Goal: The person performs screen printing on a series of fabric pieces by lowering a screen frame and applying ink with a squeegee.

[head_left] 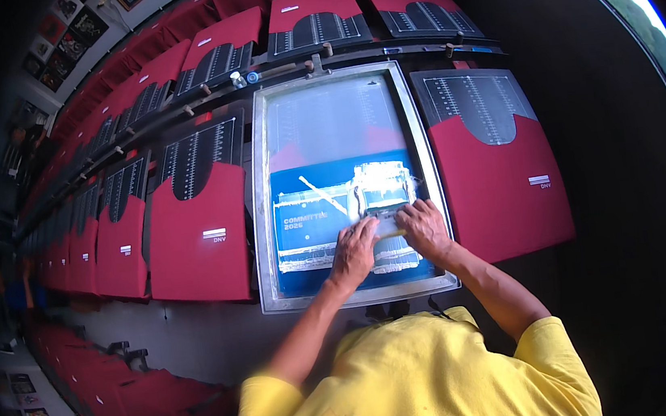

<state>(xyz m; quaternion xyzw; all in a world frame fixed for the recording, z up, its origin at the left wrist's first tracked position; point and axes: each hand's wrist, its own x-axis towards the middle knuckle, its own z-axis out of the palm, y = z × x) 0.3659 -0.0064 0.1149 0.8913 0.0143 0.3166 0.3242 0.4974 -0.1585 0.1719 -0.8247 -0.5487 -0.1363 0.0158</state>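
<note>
A metal-framed printing screen (263, 240) lies in front of me, its mesh pale at the far half and blue at the near half. Both my hands are closed on a squeegee (387, 224) held crosswise on the blue part. My left hand (355, 248) grips its left end, and my right hand (426, 229) grips its right end. Just beyond the squeegee spreads a thick patch of white ink (382, 174). More white streaks run across the mesh at the left and below. A thin white stick (320, 192) lies slantwise left of the ink.
Dark red shirts sit on ruled black boards to the left (197, 230) and right (502, 190) of the screen. A dark rail (286, 73) with short pegs runs beyond it, with a small bottle (238, 80). More red shirts (316, 7) line the far side.
</note>
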